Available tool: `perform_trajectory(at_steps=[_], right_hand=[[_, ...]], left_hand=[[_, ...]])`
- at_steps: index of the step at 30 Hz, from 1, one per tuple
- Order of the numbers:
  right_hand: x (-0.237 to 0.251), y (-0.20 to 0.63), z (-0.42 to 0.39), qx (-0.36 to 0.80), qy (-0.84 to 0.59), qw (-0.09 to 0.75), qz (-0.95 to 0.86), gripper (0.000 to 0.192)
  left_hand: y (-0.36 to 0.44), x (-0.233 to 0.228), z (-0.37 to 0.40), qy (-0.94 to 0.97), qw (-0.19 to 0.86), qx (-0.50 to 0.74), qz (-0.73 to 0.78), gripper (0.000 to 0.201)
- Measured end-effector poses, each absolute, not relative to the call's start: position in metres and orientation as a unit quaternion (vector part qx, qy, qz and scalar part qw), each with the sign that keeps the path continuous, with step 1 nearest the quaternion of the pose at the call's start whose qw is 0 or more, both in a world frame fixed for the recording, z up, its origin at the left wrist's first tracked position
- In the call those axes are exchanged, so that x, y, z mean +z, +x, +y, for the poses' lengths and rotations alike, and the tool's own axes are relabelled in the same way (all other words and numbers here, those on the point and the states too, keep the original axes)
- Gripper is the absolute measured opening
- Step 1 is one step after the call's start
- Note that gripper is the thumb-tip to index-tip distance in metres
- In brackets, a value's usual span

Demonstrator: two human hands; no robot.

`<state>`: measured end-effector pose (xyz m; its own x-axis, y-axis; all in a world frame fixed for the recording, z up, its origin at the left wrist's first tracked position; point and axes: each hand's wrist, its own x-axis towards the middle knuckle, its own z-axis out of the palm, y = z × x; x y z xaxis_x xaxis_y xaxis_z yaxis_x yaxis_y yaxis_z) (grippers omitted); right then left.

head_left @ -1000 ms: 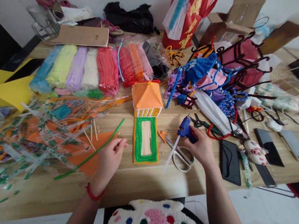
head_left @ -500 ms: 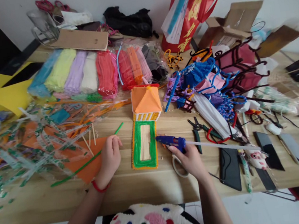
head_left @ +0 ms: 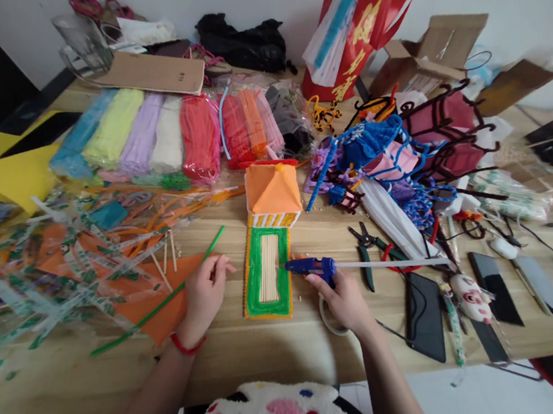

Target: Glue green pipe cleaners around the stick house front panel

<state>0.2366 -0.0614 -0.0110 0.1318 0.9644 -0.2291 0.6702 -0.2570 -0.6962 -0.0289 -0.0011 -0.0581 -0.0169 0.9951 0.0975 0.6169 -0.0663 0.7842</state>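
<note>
My left hand (head_left: pixel 206 294) is loosely curled around a long green pipe cleaner (head_left: pixel 137 326). The stem sticks out on both sides of the hand; the exact grip is hidden. In my right hand (head_left: pixel 342 299) is a blue hot glue gun (head_left: pixel 314 268), with a long pale glue stick (head_left: pixel 389 263) trailing out of its back. Its nozzle points left, at the right edge of a small craft house base (head_left: pixel 247 278). The base has a green border, an orange edge and a middle of thin wooden sticks. Behind it stands the house with an orange roof (head_left: pixel 273 188).
Bundles of coloured pipe cleaners (head_left: pixel 200 136) lie at the back. Plastic wrappers and orange paper (head_left: pixel 156 316) cover the left. On the right are finished lantern-like crafts (head_left: pixel 380 147), pliers (head_left: pixel 366 266), a tape roll (head_left: pixel 331 321) and a black phone (head_left: pixel 424 316).
The fingers of my left hand have loosened and reach a little further right. My right hand and the glue gun have shifted slightly left and down. The view has tilted a little.
</note>
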Motion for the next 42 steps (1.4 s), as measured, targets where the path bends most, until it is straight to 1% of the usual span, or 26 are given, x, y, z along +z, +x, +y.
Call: perform_trajectory(at_steps=[6,16,26,36,38,42], right_hand=[[-0.007,0.236,-0.059,0.346,-0.712,0.22,-0.569,0.044],[-0.002,0.234,-0.056,0.322,-0.731,0.185,-0.573,0.042],[-0.005,0.235,-0.054,0.311,-0.743,0.17,-0.568,0.047],[-0.005,0.233,-0.049,0.302,-0.756,0.153,-0.56,0.046],[-0.005,0.231,-0.048,0.297,-0.761,0.15,-0.557,0.045],[-0.005,0.229,-0.047,0.292,-0.762,0.16,-0.555,0.044]], left_hand=[[-0.028,-0.059,-0.002,0.652,0.275,0.342,0.618,0.028],[-0.027,-0.06,-0.001,0.646,0.277,0.347,0.621,0.026],[-0.028,-0.058,0.0,0.631,0.308,0.357,0.616,0.025],[-0.031,-0.058,-0.001,0.658,0.313,0.357,0.584,0.037],[-0.03,-0.057,-0.002,0.65,0.324,0.358,0.588,0.035],[-0.03,-0.058,-0.002,0.643,0.326,0.364,0.59,0.025]])
